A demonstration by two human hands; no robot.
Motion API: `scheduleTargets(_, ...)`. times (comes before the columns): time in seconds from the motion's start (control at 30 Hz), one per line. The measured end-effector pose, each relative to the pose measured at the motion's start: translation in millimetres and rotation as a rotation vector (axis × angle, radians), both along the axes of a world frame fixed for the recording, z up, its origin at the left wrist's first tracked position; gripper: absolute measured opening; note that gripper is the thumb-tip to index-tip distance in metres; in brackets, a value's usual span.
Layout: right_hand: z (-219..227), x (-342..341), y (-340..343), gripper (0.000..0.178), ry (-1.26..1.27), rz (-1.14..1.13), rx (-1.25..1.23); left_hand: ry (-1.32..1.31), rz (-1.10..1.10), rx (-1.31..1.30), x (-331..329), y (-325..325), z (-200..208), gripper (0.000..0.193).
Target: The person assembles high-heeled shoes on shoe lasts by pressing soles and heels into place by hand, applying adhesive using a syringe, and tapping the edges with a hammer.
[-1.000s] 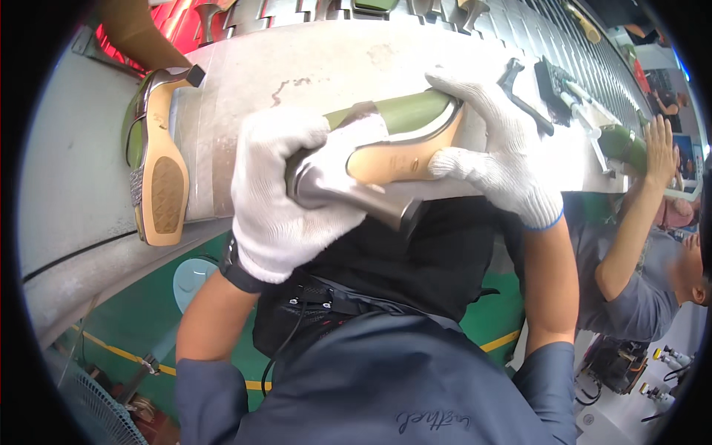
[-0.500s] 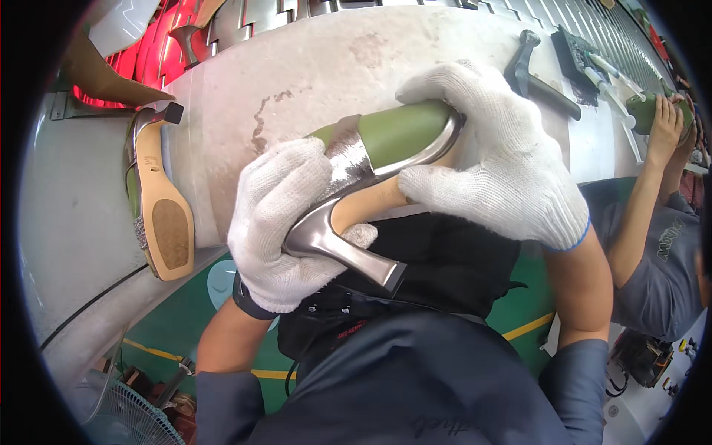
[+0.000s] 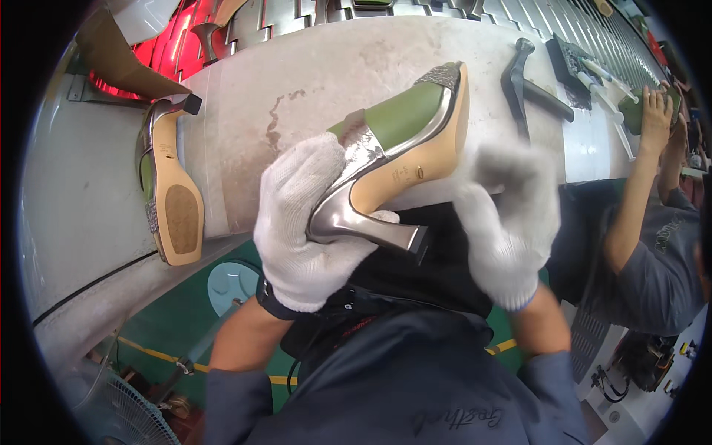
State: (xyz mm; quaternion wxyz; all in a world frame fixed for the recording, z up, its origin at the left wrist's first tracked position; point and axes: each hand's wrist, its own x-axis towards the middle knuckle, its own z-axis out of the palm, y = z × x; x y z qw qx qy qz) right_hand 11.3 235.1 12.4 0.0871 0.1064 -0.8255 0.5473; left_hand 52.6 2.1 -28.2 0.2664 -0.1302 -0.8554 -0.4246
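A high-heeled shoe (image 3: pixel 415 111) is tilted in front of me, its tan sole and silver heel turned toward me. It has a green body, a shiny silver strap and a rough glittery toe that points up and away. My left hand (image 3: pixel 304 215), in a white knit glove, is wrapped around the shoe's heel end. Close to the sole, on its right, my gloved right hand (image 3: pixel 508 215) is apart from the shoe, its fingers smeared by motion. A second similar shoe (image 3: pixel 172 178) lies sole outward at the left end of the work surface.
On the pale work surface (image 3: pixel 326 67) lies a dark hammer (image 3: pixel 523 81), right of the shoe. Beyond it are a black pad (image 3: pixel 571 70) and white-handled tools (image 3: pixel 604 93). A slatted metal conveyor (image 3: pixel 282 18) runs behind. A co-worker's hand (image 3: pixel 655 122) holds a green piece at right.
My right hand has let go of the shoe's toe and moved down toward me. The toe and sole now show uncovered. My left hand keeps its hold and has shifted slightly right.
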Motion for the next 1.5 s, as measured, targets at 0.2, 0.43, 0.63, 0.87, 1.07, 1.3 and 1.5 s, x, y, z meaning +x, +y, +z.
scheduleTargets(0.2,-62.1,53.0,19.0,0.073,-0.711,0.402,-0.876,-0.137,-0.331,0.076,49.7,26.2,15.1,0.090)
scheduleTargets(0.43,-87.8,71.2,52.0,0.080,-0.869,0.495,-0.896,-1.025,-0.554,0.700,38.1,27.5,6.8,0.080)
scheduleTargets(0.63,-66.5,65.0,64.6,0.062,-0.970,0.557,-0.704,-1.221,-0.593,0.669,25.5,32.0,14.5,0.080)
scheduleTargets(0.87,-62.2,65.3,62.3,0.051,-1.021,0.559,-0.691,-1.278,-0.546,0.635,23.4,33.9,14.1,0.080)
scheduleTargets(1.07,-67.2,68.5,60.3,0.045,-0.990,0.537,-0.679,-1.247,-0.516,0.604,22.9,38.6,21.2,0.077)
scheduleTargets(1.3,-67.7,70.0,50.3,0.054,-0.882,0.462,-0.503,-1.139,-0.452,0.499,25.8,42.6,20.2,0.075)
scheduleTargets(1.5,-67.4,68.7,51.6,0.064,-0.813,0.539,-0.472,-1.105,-0.406,0.559,28.5,45.4,25.8,0.074)
